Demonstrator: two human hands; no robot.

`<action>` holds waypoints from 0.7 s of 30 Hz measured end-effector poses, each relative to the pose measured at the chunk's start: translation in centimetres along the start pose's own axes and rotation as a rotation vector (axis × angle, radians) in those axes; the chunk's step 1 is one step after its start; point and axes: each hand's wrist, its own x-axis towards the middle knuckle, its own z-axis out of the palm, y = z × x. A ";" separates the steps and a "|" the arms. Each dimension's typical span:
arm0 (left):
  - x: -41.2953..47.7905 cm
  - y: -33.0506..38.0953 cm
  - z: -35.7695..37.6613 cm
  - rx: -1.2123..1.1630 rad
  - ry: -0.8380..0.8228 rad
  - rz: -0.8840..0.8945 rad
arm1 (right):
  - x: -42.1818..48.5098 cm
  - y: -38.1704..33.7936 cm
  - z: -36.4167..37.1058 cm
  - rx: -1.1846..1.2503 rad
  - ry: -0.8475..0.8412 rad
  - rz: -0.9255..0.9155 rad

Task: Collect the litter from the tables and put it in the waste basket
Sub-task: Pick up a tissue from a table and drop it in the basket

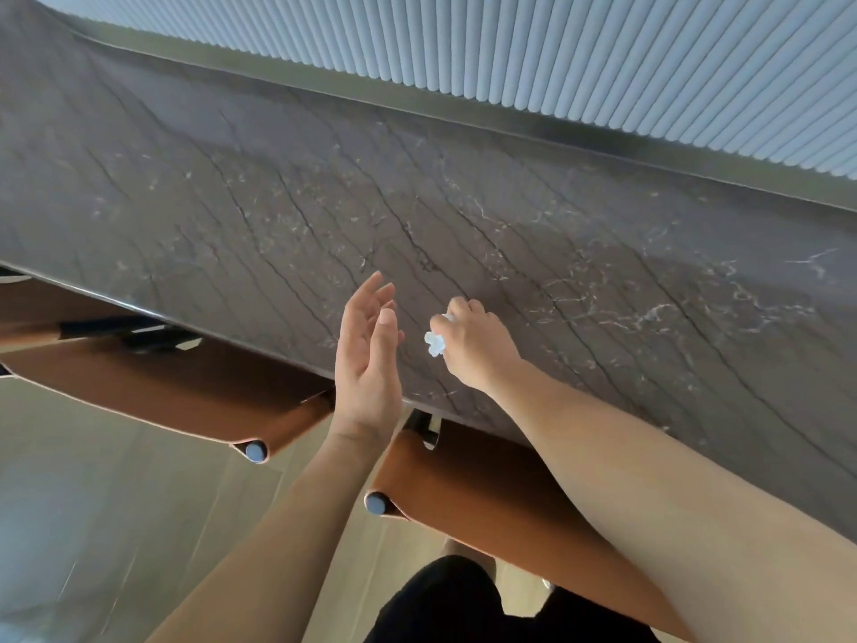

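Gripping crumpled white litter (435,344) in right hand (473,352), left hand (368,364) spread wide just beside it; liable to shed scraps onto counter (510,201) beneath if loosely held.

Polished veined marble table (463,187), tan leather chair backs (185,382) (smooth), crumpled white paper (435,344).

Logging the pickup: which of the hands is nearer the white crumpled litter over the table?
Right. The right hand grips the white crumpled litter; the left hand is open just to its left, not touching.
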 end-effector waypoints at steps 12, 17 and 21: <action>-2.4 5.3 9.2 -0.015 -0.287 0.123 | -12.2 7.9 -6.8 0.862 0.338 0.455; -5.7 8.2 15.0 -0.033 -0.501 0.156 | -20.4 11.6 -10.7 1.460 0.663 0.770; -9.8 9.9 19.7 -0.029 -0.657 0.218 | -28.3 14.7 -12.7 1.942 0.967 0.822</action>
